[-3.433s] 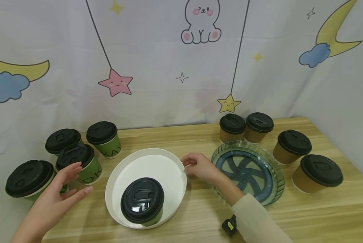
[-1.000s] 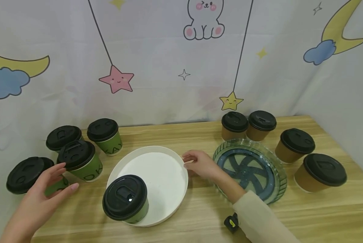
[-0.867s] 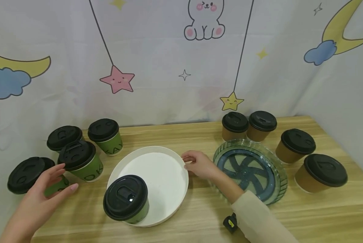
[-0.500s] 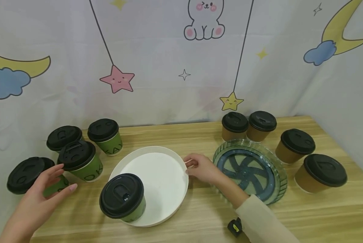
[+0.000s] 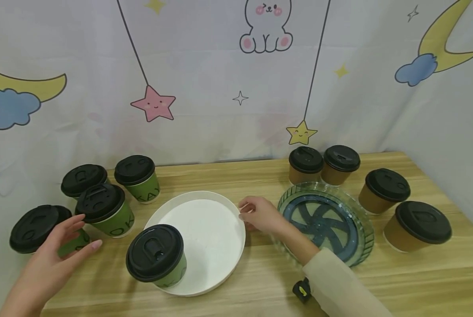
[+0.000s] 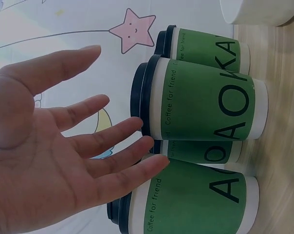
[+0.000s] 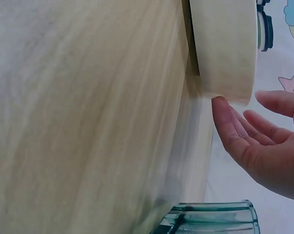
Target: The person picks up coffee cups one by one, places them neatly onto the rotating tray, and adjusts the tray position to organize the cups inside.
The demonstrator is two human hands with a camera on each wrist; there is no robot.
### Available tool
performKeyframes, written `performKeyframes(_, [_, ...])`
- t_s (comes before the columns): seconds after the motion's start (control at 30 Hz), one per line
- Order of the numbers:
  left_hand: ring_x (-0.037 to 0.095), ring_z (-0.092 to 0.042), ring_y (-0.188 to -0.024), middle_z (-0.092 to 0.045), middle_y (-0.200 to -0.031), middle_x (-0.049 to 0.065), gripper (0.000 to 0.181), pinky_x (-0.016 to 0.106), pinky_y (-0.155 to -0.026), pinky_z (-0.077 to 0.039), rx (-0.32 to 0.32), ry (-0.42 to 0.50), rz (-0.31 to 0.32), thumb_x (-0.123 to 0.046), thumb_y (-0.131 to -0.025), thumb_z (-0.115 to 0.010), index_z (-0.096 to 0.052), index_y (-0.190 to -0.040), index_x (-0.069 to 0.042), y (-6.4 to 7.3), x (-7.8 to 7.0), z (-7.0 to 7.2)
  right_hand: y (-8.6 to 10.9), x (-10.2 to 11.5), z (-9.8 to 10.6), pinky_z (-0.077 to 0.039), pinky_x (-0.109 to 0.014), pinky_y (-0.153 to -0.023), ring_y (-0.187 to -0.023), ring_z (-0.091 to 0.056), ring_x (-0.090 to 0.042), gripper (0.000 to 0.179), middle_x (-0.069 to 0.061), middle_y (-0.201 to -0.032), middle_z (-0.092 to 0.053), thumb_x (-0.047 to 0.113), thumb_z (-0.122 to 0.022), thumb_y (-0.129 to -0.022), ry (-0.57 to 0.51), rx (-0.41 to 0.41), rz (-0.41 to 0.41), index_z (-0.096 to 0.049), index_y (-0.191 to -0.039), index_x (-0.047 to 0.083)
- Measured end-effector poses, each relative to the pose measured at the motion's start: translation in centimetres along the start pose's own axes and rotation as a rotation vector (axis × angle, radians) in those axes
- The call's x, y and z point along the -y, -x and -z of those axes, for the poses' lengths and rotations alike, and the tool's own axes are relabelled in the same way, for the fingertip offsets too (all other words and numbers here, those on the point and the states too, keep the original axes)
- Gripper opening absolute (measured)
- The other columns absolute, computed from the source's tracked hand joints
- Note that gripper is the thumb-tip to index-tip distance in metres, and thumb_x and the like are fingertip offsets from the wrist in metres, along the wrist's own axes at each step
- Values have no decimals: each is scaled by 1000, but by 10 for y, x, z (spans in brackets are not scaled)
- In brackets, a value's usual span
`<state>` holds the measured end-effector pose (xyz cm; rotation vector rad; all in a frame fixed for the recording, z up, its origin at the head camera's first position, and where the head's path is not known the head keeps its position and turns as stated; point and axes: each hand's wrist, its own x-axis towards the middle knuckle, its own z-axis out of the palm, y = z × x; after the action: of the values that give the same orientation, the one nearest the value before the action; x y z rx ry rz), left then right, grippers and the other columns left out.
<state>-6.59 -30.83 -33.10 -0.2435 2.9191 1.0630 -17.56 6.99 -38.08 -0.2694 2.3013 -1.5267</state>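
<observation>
Cup of pale green paper with a glossy black lid [image 5: 156,254] is now standing at the lower-left edge of the round, shallow white plate [image 5: 210,246], its lid hiding that stretch of rim. It has been travelling leftward from the plate's lower middle, while the plate itself has been staying almost in place. I am judging that my right hand [image 5: 263,215] is turning the plate, carrying the cup round towards my left side. That hand, mid-frame, is resting loosely curved, parted fingers against the outer wall, seemingly without gripping. My left hand [image 5: 55,259], lower left, is holding nothing, its fingers spreading beside four darker green paper cups with black lids [image 5: 108,210]; I cannot tell whether the fingertips are touching them. Right of centre, a see-through teal dish with a fluted rim [image 5: 319,225] is sitting near four brown paper cups with black lids [image 5: 416,224].
</observation>
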Motion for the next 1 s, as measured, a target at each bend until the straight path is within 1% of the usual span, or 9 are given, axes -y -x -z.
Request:
performKeyframes(0.1, [52,-27,-120,-22,-138,34,84,58,-84,-37,24,-19,23,-43,-89,-55,-7,-146,-3,0,-2,1,-3,0,-3,-55,-31,-61,-74,-62,-22,23,-14,-94,-58,-4,-57,-86,3,-9,-2,-58,-109,-3])
performKeyframes(0.13, [55,-25,-118,-20,-138,37,84,63,-82,-34,47,1,19,-42,-90,-55,-5,-145,-1,-1,-3,3,-3,-1,-3,-55,-31,-61,-73,-62,-22,23,-15,-93,-58,-5,-57,-85,3,-10,-4,-58,-108,-4])
performKeyframes(0.2, [56,-25,-118,-19,-138,37,85,63,-81,-34,61,-5,28,-42,-90,-54,-4,-145,-1,-1,-5,4,-3,-1,-4,-55,-31,-60,-72,-62,-23,22,-15,-91,-58,-7,-56,-84,5,-12,2,-58,-106,-5])
performKeyframes(0.33, [56,-26,-117,-20,-137,37,84,63,-81,-34,48,-7,24,-42,-90,-54,-5,-145,0,1,-7,3,0,-3,-3,-55,-31,-57,-67,-61,-21,22,-15,-86,-60,-9,-58,-81,27,-6,18,-58,-102,-6])
performKeyframes(0.4, [55,-26,-117,-22,-136,37,84,62,-82,-34,26,-2,15,-40,-90,-56,-7,-145,1,2,-7,2,2,-5,-3,-55,-31,-57,-66,-61,-20,21,-14,-84,-60,-9,-59,-80,30,6,26,-57,-101,-7])
performKeyframes(0.57, [53,-24,-119,-21,-137,37,83,62,-85,-32,-5,24,8,-36,-90,-57,-7,-144,3,2,-6,1,9,-9,0,-55,-31,-57,-62,-62,-21,17,-10,-79,-58,-6,-63,-79,4,73,22,-56,-95,-7])
performKeyframes(0.73, [53,-24,-119,-21,-137,37,83,62,-87,-31,-3,17,11,-37,-90,-56,-6,-144,4,2,-6,2,14,-7,5,-55,-34,-54,-59,-63,-23,15,-8,-73,-59,0,-67,-79,17,131,-10,-57,-88,-5])
performKeyframes(0.87, [54,-26,-118,-22,-135,38,85,62,-86,-32,10,-7,19,-40,-90,-56,-7,-144,2,2,-7,2,11,-2,7,-55,-34,-56,-64,-63,-24,19,-10,-80,-59,4,-66,-82,22,86,-18,-57,-97,-4])
performKeyframes(1.0, [55,-28,-115,-24,-134,38,84,62,-82,-34,9,-27,20,-40,-89,-56,-8,-144,2,2,-6,2,5,2,6,-55,-34,-64,-78,-62,-23,28,-15,-95,-59,1,-61,-85,-4,47,10,-55,-112,-4])
